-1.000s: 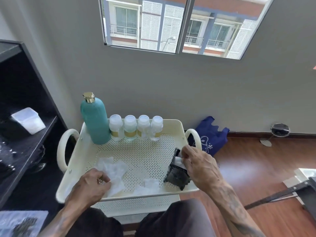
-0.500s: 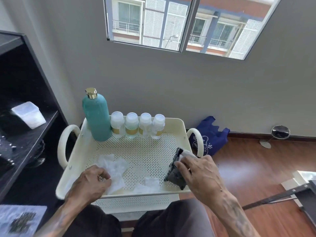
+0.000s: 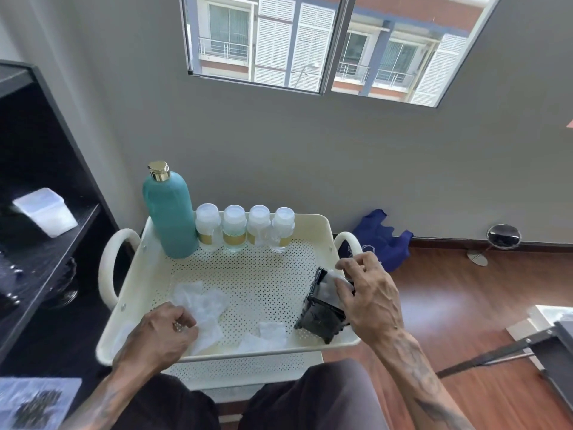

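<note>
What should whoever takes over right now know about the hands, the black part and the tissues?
Right hand: pinches a white wipe against the top of the black part, at the tray's front right corner.
Left hand: grips the crumpled tissue at the tray's front left.
A tissue scrap lies between them; the teal bottle and four small clear bottles stand along the back rim.
Done: wipes out, wiping under way. Left: probably finish the part, then gather the tissues; how clean it is cannot be told.
</note>
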`<state>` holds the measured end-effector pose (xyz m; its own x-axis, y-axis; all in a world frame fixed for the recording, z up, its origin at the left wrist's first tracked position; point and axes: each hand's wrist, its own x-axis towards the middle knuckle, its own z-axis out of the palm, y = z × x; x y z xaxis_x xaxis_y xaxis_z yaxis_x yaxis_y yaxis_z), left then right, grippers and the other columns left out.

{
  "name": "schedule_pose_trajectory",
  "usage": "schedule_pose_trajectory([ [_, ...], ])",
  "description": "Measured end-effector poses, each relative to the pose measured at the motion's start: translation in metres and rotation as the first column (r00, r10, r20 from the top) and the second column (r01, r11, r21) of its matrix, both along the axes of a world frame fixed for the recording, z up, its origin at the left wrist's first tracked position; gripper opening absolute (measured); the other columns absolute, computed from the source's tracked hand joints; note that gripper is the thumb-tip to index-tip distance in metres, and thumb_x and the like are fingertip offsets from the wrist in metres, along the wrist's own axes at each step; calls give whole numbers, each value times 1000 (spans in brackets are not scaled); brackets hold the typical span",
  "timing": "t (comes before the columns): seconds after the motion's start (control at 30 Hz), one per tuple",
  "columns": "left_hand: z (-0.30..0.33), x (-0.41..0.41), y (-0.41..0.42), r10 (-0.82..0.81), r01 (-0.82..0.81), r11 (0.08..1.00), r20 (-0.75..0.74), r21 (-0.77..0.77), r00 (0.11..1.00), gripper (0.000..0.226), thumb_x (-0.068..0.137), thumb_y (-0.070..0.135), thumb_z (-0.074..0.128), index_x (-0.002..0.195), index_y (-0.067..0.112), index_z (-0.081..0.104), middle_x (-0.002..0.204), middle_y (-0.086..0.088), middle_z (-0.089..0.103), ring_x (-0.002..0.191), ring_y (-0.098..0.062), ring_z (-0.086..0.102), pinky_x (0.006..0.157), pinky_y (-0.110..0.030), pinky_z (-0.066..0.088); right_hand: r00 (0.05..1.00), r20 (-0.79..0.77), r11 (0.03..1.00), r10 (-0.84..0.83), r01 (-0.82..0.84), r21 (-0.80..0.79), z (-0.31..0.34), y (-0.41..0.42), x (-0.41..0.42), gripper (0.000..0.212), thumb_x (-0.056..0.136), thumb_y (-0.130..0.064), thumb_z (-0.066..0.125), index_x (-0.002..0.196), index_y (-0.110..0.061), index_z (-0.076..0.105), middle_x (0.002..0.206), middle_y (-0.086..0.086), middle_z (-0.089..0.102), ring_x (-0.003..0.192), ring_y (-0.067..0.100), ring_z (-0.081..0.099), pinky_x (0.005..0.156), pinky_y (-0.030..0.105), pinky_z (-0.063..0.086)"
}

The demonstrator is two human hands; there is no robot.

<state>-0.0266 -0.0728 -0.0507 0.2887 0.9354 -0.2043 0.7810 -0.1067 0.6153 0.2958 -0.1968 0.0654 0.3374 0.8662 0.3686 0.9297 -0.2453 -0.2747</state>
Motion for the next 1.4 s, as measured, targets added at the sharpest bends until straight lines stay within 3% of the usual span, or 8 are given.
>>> schedule_pose_trajectory([
  [0.43, 2, 2, -1, 15, -15, 1000, 3, -1, 1000, 12, 77, 46, 70, 75, 35, 65, 89, 20, 63, 82, 2, 60, 73, -32, 52, 976, 99, 981, 192, -195, 22, -15, -18, -4, 4, 92, -25, 61, 93, -21, 61, 96, -9, 60, 71, 15, 50, 72, 28, 44],
  [0.63, 4, 1, -2, 15, -15, 1000, -1, -7, 1000, 12, 76, 46, 69, 75, 35, 65, 89, 21, 63, 81, 2, 61, 74, -32, 54, 957, 107, 931, 269, -231, -281, -20, -14, -3, 50, 101, -58, 19, 79, -32, 55, 71, -13, 63, 75, 3, 59, 107, 34, 28],
  [0.8, 6, 2, -3, 11, -11, 1000, -10, -9, 1000, 11, 78, 45, 70, 76, 35, 65, 91, 21, 63, 81, 2, 61, 73, -32, 54, 966, 50, 858, 252, -199, -473, -18, -1, -1, 84, 89, -76, 1, 82, -29, 71, 84, -16, 70, 95, 4, 56, 107, 36, 20],
  [0.9, 6, 1, -3, 5, -5, 1000, -11, 4, 1000, 10, 78, 44, 70, 75, 35, 66, 91, 21, 64, 80, 3, 62, 70, -29, 53, 967, 51, 892, 250, -209, -400, -15, -1, 1, 72, 88, -76, 14, 82, -31, 70, 87, -16, 70, 94, 7, 56, 102, 36, 26],
  [1.03, 8, 1, -7, 46, -47, 999, 30, 26, 998, 11, 78, 43, 71, 74, 35, 67, 89, 22, 64, 77, 3, 63, 67, -29, 53, 983, -1, 983, 183, -183, 16, -22, -25, 5, 29, 81, -62, 59, 93, -36, 55, 96, -17, 54, 88, 10, 50, 87, 32, 41],
  [1.2, 21, 2, -13, 207, -220, 975, 252, 22, 945, 9, 80, 27, 80, 78, 31, 71, 82, 10, 72, 82, -11, 68, 65, -28, 51, 941, -320, 986, 114, -145, -76, -35, -31, 13, 87, 71, -45, 74, 145, -26, 32, 139, -9, 41, 128, 9, 41, 109, 32, 37],
  [1.3, 49, 10, -19, 270, -318, 947, 405, 53, 873, 10, 80, 25, 81, 80, 31, 73, 76, 7, 75, 82, -16, 71, 63, -26, 54, 914, -388, 987, 121, -153, -51, -42, -26, 11, 80, 70, -47, 74, 139, -31, 36, 125, -17, 47, 112, 1, 49, 98, 30, 45],
  [1.4, 96, 53, -29, 24, -141, 974, 540, 176, 841, 14, 80, 22, 81, 90, 29, 75, 87, 12, 76, 80, -6, 72, 71, -12, 56, 897, -421, 989, 132, -150, -10, -48, -21, 7, 77, 67, -55, 71, 134, -36, 38, 119, -21, 49, 103, -4, 50, 88, 20, 45],
])
